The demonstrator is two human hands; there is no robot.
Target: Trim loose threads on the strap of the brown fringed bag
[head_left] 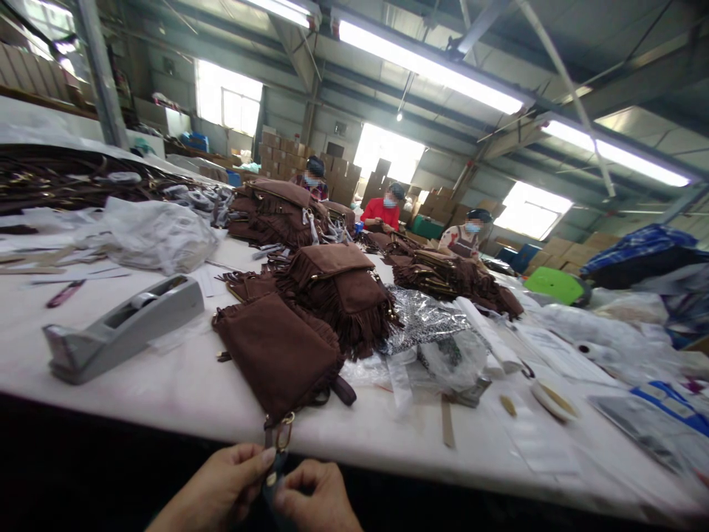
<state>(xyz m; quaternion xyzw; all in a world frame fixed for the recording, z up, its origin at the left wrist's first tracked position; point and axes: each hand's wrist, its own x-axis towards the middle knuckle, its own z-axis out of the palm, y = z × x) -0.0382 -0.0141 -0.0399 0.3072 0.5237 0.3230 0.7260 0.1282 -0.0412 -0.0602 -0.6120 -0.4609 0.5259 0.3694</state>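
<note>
A brown fringed bag (pixel 274 351) lies on the table, one corner pointing down over the front edge. From that corner hangs a gold-coloured metal clasp (pixel 284 428), joined to a dark strap (pixel 277 467). My left hand (pixel 224 480) pinches the strap just below the clasp, thumb on top. Close beside it, my right hand (pixel 318 493) is closed with its fingertips on the lower part of the same strap. The strap's lower end is dark and partly hidden by my fingers. Directly behind the bag sits a pile of similar brown fringed bags (pixel 337 284).
A grey tape dispenser (pixel 130 325) stands at the left, near a small pink-handled tool (pixel 65 294). Crumpled clear plastic (pixel 160 236) and more bag stacks (pixel 271 210) lie farther back. A roll of tape (pixel 554 403) is at right. Several people (pixel 383 214) work across the table.
</note>
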